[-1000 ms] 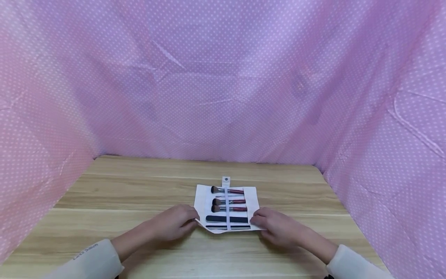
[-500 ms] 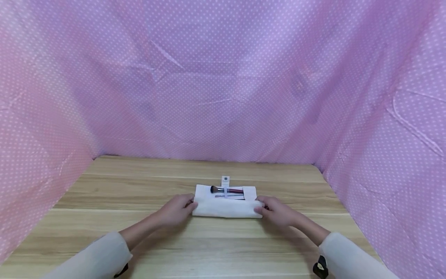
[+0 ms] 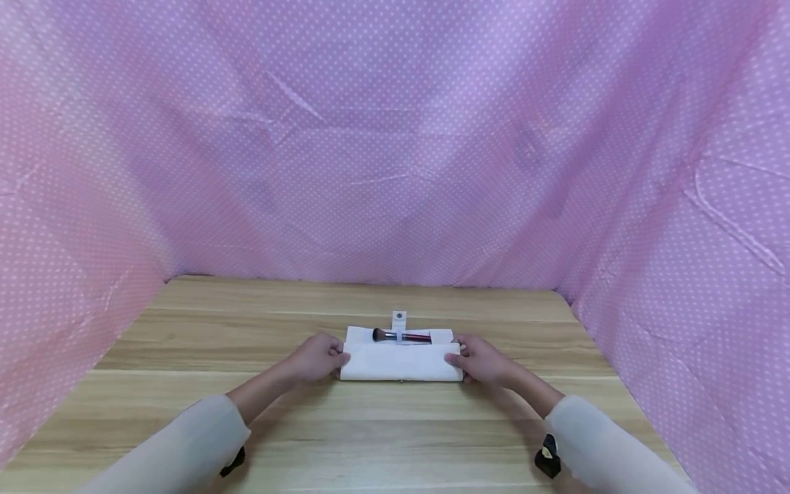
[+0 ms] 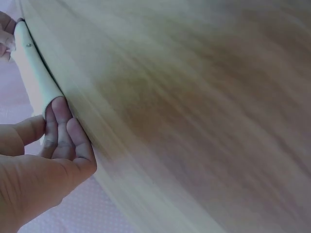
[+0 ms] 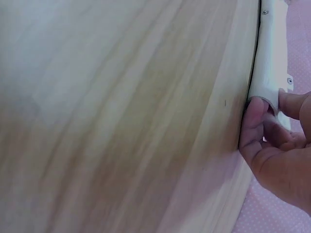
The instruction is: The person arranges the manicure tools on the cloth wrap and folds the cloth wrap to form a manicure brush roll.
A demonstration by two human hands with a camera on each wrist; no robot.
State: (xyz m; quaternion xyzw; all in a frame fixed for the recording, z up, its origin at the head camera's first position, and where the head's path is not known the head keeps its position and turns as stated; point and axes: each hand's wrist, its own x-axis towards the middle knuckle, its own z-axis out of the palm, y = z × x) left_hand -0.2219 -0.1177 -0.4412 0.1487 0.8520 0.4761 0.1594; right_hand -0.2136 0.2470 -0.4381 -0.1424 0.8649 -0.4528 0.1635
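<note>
A white fabric brush roll lies on the table, its near part folded over toward the far side. One makeup brush with a dark head and red handle shows along the far strip, under a pale elastic band. Past it sticks out a tab with a metal snap. My left hand pinches the roll's left end, thumb on top and fingers at the open end of the fold. At the right end my right hand grips likewise. Both wrist views show fingertips at the rolled ends; the other contents are hidden inside.
The wooden table extends around the roll on every side. Pink dotted cloth hangs behind the table and along both sides.
The near edge of the brush roll has been folded away from me, covering the dark flat tools and all but one brush. Both hands have moved forward with it.
</note>
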